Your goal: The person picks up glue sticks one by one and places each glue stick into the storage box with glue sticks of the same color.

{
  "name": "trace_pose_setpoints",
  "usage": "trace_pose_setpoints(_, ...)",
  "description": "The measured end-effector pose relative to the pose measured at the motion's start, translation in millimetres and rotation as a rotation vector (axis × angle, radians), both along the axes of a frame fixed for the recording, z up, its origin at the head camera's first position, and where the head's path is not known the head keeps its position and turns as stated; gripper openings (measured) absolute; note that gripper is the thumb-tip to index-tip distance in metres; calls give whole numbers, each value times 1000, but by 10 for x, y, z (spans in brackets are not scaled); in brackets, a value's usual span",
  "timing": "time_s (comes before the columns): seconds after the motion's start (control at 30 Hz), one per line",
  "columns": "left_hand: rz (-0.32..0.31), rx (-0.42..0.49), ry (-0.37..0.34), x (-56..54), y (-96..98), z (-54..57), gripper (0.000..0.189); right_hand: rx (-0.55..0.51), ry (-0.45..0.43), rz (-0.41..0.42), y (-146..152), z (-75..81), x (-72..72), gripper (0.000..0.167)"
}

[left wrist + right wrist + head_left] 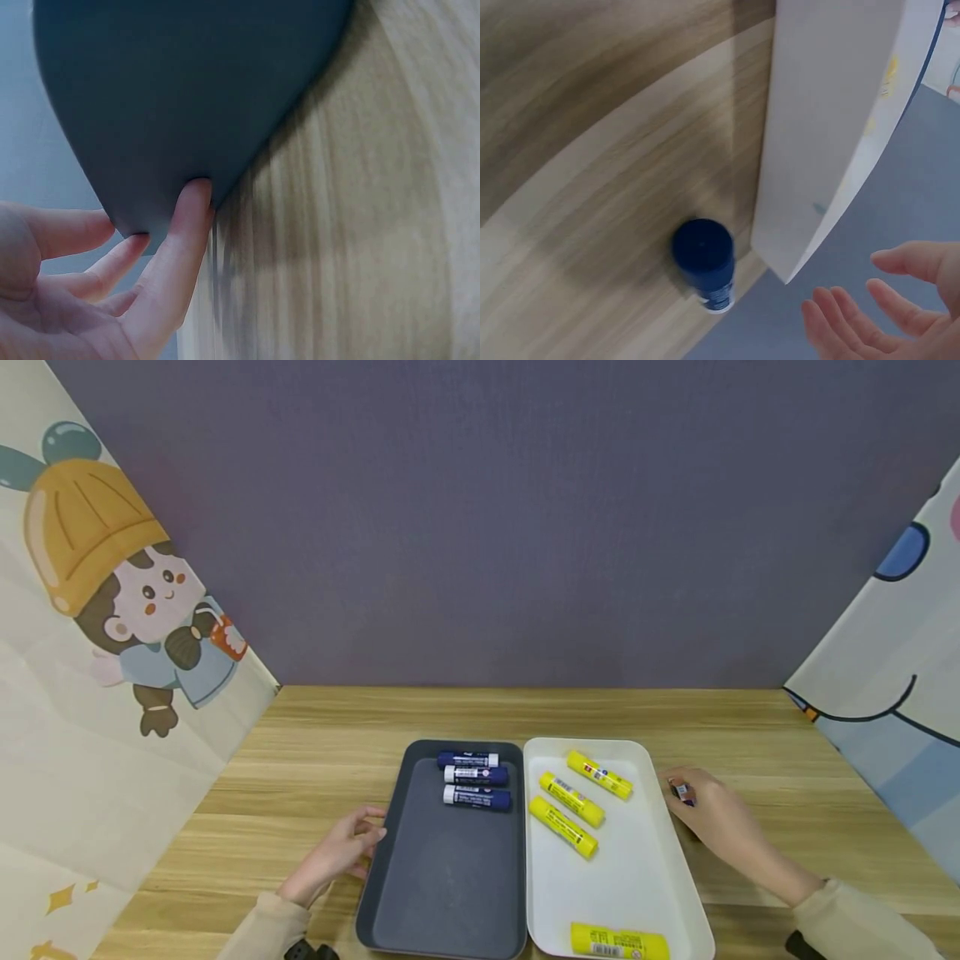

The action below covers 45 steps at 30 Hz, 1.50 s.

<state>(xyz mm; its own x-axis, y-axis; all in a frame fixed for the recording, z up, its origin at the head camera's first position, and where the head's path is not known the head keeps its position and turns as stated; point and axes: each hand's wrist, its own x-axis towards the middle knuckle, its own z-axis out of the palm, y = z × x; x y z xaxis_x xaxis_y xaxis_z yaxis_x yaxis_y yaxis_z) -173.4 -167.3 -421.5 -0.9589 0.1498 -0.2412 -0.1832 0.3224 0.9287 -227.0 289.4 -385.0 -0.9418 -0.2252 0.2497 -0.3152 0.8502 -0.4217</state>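
My left hand [341, 850] touches the outer wall of the dark grey tray [446, 893] with its fingertips; in the left wrist view the fingers [176, 262] lie fairly straight against that wall. Inside this tray, three dark blue glue sticks [477, 798] with white ends lie near the far end. My right hand [712, 814] is just right of the white tray [622, 877], thumb and fingers apart. Below it another dark blue glue stick [705, 259] is on the table, apart from the fingers in the right wrist view. The hand partly hides it in the head view.
Several yellow glue sticks [564, 827] lie in the white tray, one of them a thicker yellow tube [619, 942] at the near edge. The trays stand side by side on a wooden table [337, 718]. A grey-purple panel [525, 527] rises behind, with printed cloths at both sides.
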Motion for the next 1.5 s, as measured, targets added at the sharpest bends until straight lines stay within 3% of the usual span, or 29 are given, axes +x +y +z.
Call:
trace_pose_setpoints(0.73, 15, 14, -8, 3, 11, 3, 38, -34, -93, -66, 251, -192, -125, 39)
trace_pose_setpoints(1.0, 20, 10, -9, -14, 17, -6, 36, -22, -191, -108, 273, -247, -170, 48)
trace_pose_setpoints(1.5, 21, 1, -18, -14, 12, -5, 37, -17, -222, -123, 298, -307, -203, 53)
